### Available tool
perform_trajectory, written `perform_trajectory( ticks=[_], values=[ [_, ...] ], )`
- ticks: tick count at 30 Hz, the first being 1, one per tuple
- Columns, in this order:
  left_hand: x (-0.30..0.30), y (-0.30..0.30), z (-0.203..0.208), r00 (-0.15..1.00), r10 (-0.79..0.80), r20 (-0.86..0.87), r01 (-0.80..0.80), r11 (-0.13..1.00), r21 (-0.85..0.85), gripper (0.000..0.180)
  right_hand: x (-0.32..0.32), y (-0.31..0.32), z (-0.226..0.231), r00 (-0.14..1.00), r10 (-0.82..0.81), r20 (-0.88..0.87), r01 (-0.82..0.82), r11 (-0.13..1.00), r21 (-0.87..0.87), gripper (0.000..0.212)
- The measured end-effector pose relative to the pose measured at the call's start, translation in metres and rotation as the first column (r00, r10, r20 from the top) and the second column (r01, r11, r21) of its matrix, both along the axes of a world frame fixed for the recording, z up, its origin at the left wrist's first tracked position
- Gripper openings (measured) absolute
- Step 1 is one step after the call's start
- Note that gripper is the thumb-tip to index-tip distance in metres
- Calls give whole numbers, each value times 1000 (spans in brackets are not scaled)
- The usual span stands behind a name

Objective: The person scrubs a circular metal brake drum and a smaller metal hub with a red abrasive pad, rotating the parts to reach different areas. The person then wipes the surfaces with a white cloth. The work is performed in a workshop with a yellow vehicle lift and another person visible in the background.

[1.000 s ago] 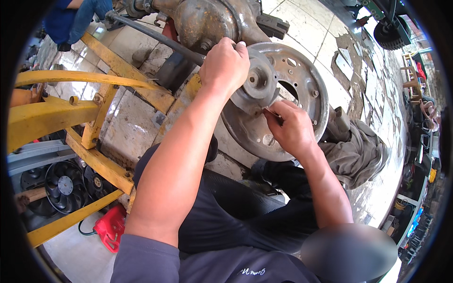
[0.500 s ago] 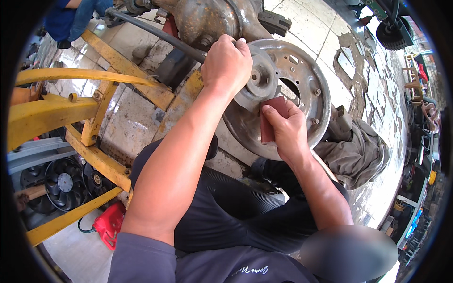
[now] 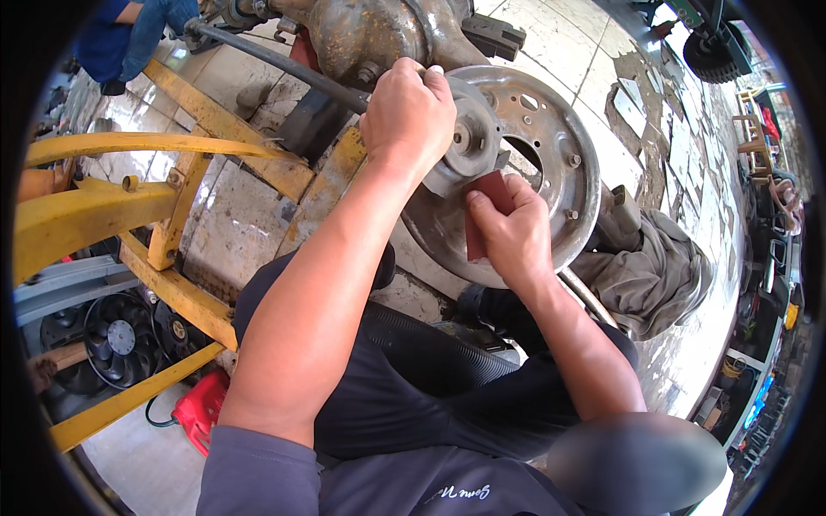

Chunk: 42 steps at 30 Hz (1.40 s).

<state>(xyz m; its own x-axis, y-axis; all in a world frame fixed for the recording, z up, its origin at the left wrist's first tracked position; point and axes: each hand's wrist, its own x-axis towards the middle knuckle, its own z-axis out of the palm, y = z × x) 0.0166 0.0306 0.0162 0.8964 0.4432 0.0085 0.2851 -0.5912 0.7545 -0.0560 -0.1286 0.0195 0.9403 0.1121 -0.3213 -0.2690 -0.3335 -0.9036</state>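
Note:
My left hand is closed around the upper left rim of a round metal axle flange with a raised centre. A long steel shaft runs from the upper left to behind that hand. My right hand pinches a folded reddish-brown piece of sandpaper, thumb on top, by the flange's lower right edge. Whether the sandpaper touches the metal is hard to tell. Beyond and below the flange sits a large round backing plate with holes and bolts. The left fingertips are hidden behind the rim.
A rusty axle housing stands ahead. At left are a yellow metal frame, black fans and a red container. Grey-brown cloth lies right. Broken tiles cover the floor farther right. Another person's blue-clothed leg shows upper left.
My right hand and the sandpaper have shifted slightly left. The whole view has also drifted a little. Both hands keep their holds.

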Motion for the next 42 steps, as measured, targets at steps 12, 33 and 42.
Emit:
perform_trajectory(
  ticks=[12, 33, 42],
  values=[
    [-2, -3, -1, 995, -1, 98, 0, 1000, 13, 40, 2, -5, -9, 994, 67, 91, -54, 990, -132, 15],
    [-4, -9, 4, 1000, -7, 31, 6, 999, 32, 34, 0, -2, 5, 991, 132, -6, -131, 975, -180, 17],
    [-5, -9, 4, 997, -13, 71, 8, 998, 61, 41, 3, -4, 6, 994, 91, -61, -97, 989, -115, 15]
  ],
)
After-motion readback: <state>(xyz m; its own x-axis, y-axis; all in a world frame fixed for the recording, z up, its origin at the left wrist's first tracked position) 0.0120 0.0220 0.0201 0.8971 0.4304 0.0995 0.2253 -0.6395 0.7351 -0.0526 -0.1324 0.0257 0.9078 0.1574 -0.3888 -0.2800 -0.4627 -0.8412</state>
